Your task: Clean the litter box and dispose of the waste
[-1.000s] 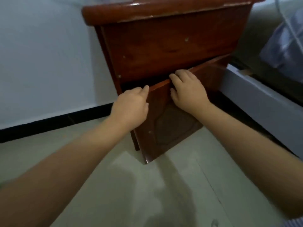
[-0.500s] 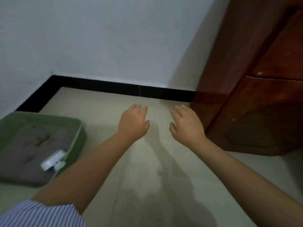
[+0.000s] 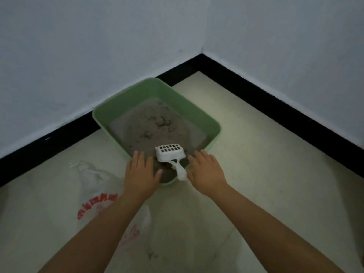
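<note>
A green litter box (image 3: 197,113) stands on the floor in the room's corner, filled with grey litter (image 3: 149,127) that holds several clumps. A white slotted scoop (image 3: 171,154) lies at the box's near end, its handle sticking out over the rim toward me. My left hand (image 3: 140,172) hovers with fingers straight over the near left rim, holding nothing. My right hand (image 3: 205,174) is spread just right of the scoop's handle, apart from it.
A clear plastic bag (image 3: 98,196) with red print lies crumpled on the floor to the left of my left forearm. White walls with a black skirting board (image 3: 275,99) meet behind the box. Pale floor tiles (image 3: 275,174) stretch to the right.
The view has swung left from the wooden cabinet to the corner. Both hands left the cabinet door and now hover over the near end of the litter box beside the scoop.
</note>
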Action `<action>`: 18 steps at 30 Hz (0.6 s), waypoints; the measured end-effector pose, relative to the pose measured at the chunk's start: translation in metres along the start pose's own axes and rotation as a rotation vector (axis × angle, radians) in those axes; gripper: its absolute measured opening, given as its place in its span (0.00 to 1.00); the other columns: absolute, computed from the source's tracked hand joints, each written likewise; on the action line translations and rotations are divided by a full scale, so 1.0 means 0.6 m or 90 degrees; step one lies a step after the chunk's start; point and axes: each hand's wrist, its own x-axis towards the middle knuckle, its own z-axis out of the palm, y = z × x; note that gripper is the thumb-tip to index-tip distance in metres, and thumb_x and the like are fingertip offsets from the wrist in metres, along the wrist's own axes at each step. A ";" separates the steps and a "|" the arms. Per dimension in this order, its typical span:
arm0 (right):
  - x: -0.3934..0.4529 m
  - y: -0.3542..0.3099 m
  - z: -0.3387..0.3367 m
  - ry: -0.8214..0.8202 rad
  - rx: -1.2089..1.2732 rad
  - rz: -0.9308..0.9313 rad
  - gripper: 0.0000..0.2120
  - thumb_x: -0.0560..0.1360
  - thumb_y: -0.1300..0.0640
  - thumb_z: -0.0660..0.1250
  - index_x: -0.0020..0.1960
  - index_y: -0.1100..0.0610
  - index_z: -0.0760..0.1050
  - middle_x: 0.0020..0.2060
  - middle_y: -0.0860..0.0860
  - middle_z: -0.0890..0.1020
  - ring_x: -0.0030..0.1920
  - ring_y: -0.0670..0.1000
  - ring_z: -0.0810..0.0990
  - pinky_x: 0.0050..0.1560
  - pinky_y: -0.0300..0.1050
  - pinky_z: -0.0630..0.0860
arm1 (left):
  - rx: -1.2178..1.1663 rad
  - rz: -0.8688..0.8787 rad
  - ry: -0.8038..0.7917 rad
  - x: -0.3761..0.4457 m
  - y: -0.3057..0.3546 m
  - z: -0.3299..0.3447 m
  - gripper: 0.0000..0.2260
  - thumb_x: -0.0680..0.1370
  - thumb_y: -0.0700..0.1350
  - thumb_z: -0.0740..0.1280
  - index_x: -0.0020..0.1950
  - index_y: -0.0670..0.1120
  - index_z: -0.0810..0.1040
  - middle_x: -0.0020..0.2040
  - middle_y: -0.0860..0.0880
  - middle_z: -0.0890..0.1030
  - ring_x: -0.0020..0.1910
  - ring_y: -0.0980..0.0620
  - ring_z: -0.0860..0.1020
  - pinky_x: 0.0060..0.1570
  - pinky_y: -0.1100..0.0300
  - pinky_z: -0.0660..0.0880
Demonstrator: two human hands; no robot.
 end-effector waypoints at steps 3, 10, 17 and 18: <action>0.030 0.001 0.009 -0.028 -0.041 -0.026 0.35 0.74 0.41 0.35 0.75 0.56 0.54 0.75 0.53 0.56 0.76 0.52 0.51 0.75 0.46 0.49 | -0.013 -0.014 -0.050 0.008 -0.016 0.019 0.29 0.81 0.58 0.47 0.77 0.43 0.51 0.77 0.43 0.47 0.76 0.45 0.42 0.74 0.53 0.45; 0.077 0.013 0.016 -0.193 -0.137 -0.027 0.44 0.65 0.39 0.27 0.76 0.56 0.50 0.76 0.54 0.50 0.77 0.53 0.46 0.76 0.46 0.46 | -0.066 0.002 -0.091 0.015 -0.025 0.028 0.30 0.81 0.55 0.50 0.77 0.41 0.44 0.77 0.42 0.42 0.75 0.44 0.37 0.74 0.52 0.42; 0.079 0.018 0.016 -0.224 -0.150 -0.027 0.26 0.81 0.47 0.41 0.76 0.56 0.47 0.77 0.56 0.47 0.77 0.53 0.43 0.76 0.47 0.45 | -0.070 0.005 -0.110 0.015 -0.022 0.021 0.30 0.81 0.53 0.52 0.77 0.40 0.46 0.77 0.40 0.44 0.75 0.43 0.38 0.74 0.51 0.42; 0.082 0.014 0.014 -0.231 -0.159 -0.029 0.25 0.82 0.48 0.42 0.76 0.56 0.47 0.76 0.56 0.46 0.77 0.54 0.43 0.76 0.47 0.45 | -0.065 0.004 -0.108 0.016 -0.023 0.021 0.30 0.81 0.53 0.52 0.77 0.40 0.46 0.77 0.40 0.44 0.75 0.43 0.38 0.74 0.51 0.42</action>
